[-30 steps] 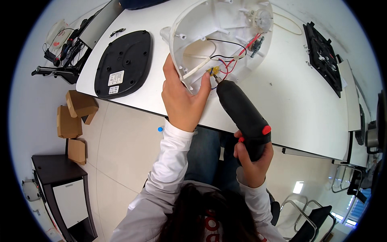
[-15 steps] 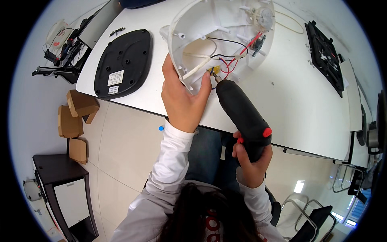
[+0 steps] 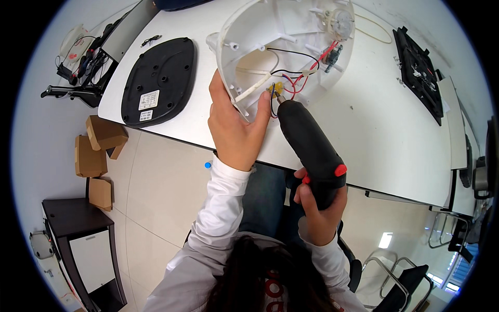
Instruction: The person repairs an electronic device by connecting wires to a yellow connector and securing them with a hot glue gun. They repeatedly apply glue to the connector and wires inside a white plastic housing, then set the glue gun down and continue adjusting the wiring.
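Observation:
My left hand (image 3: 236,125) grips the near left rim of a white plastic housing (image 3: 291,28), thumb at the inside edge. Red, black and white wires run inside it to a small yellow part (image 3: 277,88) near my thumb. My right hand (image 3: 323,210) is wrapped round the handle of a black cordless screwdriver (image 3: 312,135) with red buttons. Its bit points up and left at the yellow part; whether the tip touches a screw is too small to tell. A clear round part (image 3: 340,25) sits in the housing's far right side.
A black oval base cover (image 3: 161,83) lies left on the white table (image 3: 384,151), a short black cable (image 3: 151,40) beyond it. An open black tool case (image 3: 418,75) lies at the right, small screws beside it. Cardboard boxes (image 3: 91,156) stand on the floor at left.
The screwdriver and my right hand have shifted slightly left, and its bit has tilted a little. My left hand and the housing look unmoved. A dark wire near my thumb shows more.

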The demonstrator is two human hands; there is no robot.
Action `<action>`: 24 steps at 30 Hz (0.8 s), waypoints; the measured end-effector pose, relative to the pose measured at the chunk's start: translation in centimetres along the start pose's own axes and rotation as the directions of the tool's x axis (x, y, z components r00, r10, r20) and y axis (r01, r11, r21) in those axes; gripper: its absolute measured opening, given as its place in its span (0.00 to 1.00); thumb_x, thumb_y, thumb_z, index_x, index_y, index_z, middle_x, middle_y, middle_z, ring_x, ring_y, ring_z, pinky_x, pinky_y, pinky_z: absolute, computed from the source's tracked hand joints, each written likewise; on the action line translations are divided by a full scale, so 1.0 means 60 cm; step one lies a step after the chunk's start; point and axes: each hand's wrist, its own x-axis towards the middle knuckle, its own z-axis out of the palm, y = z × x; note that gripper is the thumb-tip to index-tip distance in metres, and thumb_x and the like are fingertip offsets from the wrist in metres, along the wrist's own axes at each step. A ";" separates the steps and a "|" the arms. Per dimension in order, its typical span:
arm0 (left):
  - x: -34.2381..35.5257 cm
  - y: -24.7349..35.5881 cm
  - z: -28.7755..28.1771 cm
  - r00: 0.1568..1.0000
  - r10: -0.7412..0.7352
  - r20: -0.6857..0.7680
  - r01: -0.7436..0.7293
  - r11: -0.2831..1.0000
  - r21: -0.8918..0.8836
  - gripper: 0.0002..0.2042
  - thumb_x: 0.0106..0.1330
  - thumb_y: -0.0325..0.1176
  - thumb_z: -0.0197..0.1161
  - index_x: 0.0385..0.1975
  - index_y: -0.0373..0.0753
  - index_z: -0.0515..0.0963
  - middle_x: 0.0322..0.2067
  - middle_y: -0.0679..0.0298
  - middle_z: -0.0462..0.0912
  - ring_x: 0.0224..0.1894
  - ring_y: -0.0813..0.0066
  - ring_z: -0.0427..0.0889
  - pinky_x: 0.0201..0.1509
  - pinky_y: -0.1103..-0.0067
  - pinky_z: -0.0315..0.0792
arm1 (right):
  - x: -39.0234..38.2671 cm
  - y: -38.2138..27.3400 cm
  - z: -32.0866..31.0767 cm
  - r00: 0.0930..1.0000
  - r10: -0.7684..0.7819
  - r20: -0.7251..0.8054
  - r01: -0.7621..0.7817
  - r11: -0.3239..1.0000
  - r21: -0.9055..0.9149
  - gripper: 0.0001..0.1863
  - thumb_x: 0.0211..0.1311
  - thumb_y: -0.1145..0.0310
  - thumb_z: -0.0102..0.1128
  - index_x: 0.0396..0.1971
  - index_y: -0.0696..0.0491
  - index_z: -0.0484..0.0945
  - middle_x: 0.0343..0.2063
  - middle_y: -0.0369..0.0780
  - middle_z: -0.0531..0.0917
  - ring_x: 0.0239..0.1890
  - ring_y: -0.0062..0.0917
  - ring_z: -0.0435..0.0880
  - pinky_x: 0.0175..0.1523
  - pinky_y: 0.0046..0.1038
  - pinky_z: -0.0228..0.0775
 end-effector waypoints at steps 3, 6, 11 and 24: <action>0.000 -0.002 -0.002 0.999 0.052 -0.006 -0.051 0.997 0.054 0.31 0.58 0.30 0.66 0.61 0.31 0.59 0.48 0.45 0.77 0.45 0.50 0.81 0.48 0.69 0.75 | -0.001 0.000 -0.002 1.000 -0.007 0.018 0.007 1.000 -0.012 0.21 0.56 0.76 0.63 0.48 0.60 0.67 0.34 0.41 0.82 0.36 0.20 0.80 0.45 0.23 0.72; -0.001 -0.001 -0.002 1.000 0.013 0.009 -0.013 1.000 0.022 0.31 0.59 0.30 0.65 0.61 0.31 0.59 0.48 0.45 0.77 0.45 0.49 0.82 0.47 0.68 0.74 | 0.000 -0.001 -0.006 0.999 0.013 0.037 -0.013 1.000 -0.002 0.20 0.57 0.76 0.63 0.47 0.59 0.67 0.33 0.39 0.82 0.34 0.19 0.79 0.42 0.22 0.72; -0.002 -0.003 -0.003 1.000 0.003 0.013 -0.003 1.000 0.013 0.31 0.60 0.30 0.64 0.61 0.31 0.58 0.48 0.44 0.76 0.45 0.47 0.81 0.47 0.67 0.74 | 0.004 -0.018 -0.008 0.997 0.053 0.058 -0.053 0.999 0.009 0.18 0.58 0.76 0.62 0.46 0.59 0.67 0.32 0.38 0.80 0.31 0.16 0.76 0.37 0.20 0.70; -0.002 -0.006 -0.002 0.999 0.047 0.004 -0.047 0.997 0.053 0.31 0.60 0.30 0.65 0.61 0.31 0.58 0.49 0.45 0.76 0.46 0.48 0.81 0.47 0.67 0.75 | 0.010 -0.029 -0.015 0.997 0.045 0.060 -0.043 0.999 -0.031 0.19 0.58 0.74 0.64 0.46 0.59 0.67 0.30 0.37 0.80 0.28 0.16 0.76 0.36 0.20 0.69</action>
